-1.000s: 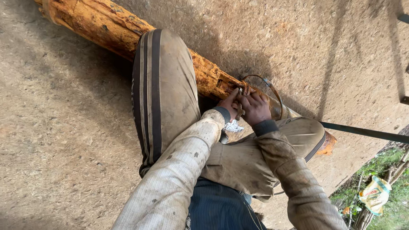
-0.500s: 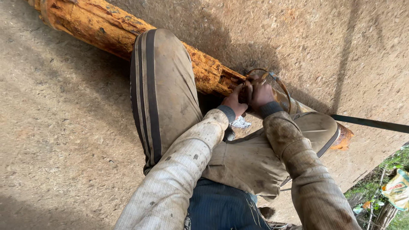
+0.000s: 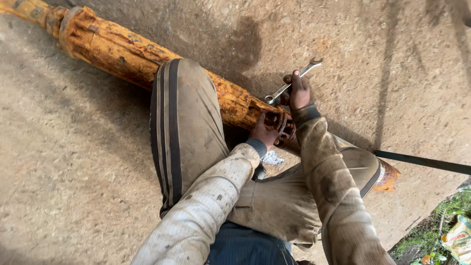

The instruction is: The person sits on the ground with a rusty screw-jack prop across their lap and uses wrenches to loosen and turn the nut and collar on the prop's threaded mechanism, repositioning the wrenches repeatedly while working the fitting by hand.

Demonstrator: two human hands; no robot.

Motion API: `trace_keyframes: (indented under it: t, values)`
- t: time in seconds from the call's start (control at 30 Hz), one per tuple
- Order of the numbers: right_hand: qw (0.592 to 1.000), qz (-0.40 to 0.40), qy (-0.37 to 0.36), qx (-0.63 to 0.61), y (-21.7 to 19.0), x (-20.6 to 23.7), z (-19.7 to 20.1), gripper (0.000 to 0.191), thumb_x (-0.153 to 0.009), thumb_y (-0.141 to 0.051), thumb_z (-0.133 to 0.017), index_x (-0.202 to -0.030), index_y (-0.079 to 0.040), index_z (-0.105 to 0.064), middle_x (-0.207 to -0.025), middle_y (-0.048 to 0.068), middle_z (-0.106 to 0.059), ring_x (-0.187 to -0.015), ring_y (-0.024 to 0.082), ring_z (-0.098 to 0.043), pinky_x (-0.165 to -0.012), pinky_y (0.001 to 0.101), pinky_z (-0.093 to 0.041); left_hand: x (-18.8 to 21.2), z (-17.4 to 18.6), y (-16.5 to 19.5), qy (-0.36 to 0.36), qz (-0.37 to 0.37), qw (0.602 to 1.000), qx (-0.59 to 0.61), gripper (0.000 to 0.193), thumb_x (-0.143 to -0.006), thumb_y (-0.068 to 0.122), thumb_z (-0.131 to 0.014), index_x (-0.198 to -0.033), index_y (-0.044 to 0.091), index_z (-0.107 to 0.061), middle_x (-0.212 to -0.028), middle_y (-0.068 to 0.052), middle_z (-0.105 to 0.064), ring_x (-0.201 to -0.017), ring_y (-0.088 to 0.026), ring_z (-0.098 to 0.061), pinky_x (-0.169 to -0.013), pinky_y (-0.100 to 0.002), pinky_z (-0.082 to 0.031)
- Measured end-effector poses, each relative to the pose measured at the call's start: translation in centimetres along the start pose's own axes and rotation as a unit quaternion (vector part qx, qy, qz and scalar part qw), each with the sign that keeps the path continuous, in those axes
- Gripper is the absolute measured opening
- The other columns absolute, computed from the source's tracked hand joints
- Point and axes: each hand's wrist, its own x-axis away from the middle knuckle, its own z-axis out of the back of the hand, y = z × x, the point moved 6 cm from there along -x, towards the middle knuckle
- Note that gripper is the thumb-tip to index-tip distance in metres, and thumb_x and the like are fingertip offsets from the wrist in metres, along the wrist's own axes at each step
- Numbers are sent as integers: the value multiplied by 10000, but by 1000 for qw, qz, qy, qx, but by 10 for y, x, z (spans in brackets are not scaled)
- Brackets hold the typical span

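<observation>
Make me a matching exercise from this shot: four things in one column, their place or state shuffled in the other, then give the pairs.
Things:
1. wrench
2. pipe
3. left hand
4. bag

Places or states:
A. rusty yellow-orange, lying on the ground under the legs
B. on the weeds at the lower right edge
C. held in the right hand
D. on the rusty fitting at the pipe joint

Pairs: 1-C, 2-A, 3-D, 4-B

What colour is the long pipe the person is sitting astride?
The pipe is rusty orange-yellow with darker brown patches, shown clearly in the head view.
</observation>
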Motion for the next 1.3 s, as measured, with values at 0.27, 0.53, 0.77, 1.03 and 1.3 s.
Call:
trace_keyframes:
  t: [0.27, 0.53, 0.77, 1.03, 1.3]
  values:
    - [905, 328, -108, 249, 5, 124, 7, 237, -1105, -240, -586, -1185, -18, -609, -1128, 227, -658, -957, 348, -676, -755, 436, -555, -5, -17, -52, -2, -68, 979, -192, 888, -822, 287, -722, -1593, 259, -284, -1152, -282, -696, -1074, -487, -667, -941, -544, -543]
    - [831, 412, -114, 356, 32, 158, 2, 210, -989, -182, -711, -1146, -62, -640, -945, 130, -706, -932, 326, -664, -891, 461, -519, 13, -12, -49, -77, -8, 965, -252, 930, -896, 336, -618, -1650, 338, -75, -1002, -267, -718, -942, -451, -716, -864, -518, -583]
    - [811, 391, -123, 417, 41, 149, -3, 240, -929, -170, -729, -1130, -53, -672, -908, 126, -708, -907, 316, -659, -818, 456, -518, -1, -21, -58, -103, -58, 968, -223, 909, -898, 246, -560, -1650, 311, -55, -926, -253, -725, -835, -407, -730, -794, -485, -594]
    - [844, 323, -59, 425, 21, 124, -8, 208, -1064, -241, -617, -1061, -44, -683, -916, 145, -721, -788, 286, -668, -666, 439, -564, -15, -28, -54, -53, -126, 970, -203, 781, -954, 213, -619, -1613, 247, -200, -1009, -226, -720, -897, -413, -722, -832, -498, -584]
    - [939, -56, -161, 300, 55, 4, 2, 498, -1169, -387, -387, -1050, 4, -672, -783, 125, -688, -581, 183, -632, -545, 334, -562, 6, -29, -42, -95, -29, 978, -185, 804, -918, 129, -574, -1639, 200, -223, -832, -189, -724, -703, -293, -737, -744, -435, -635]
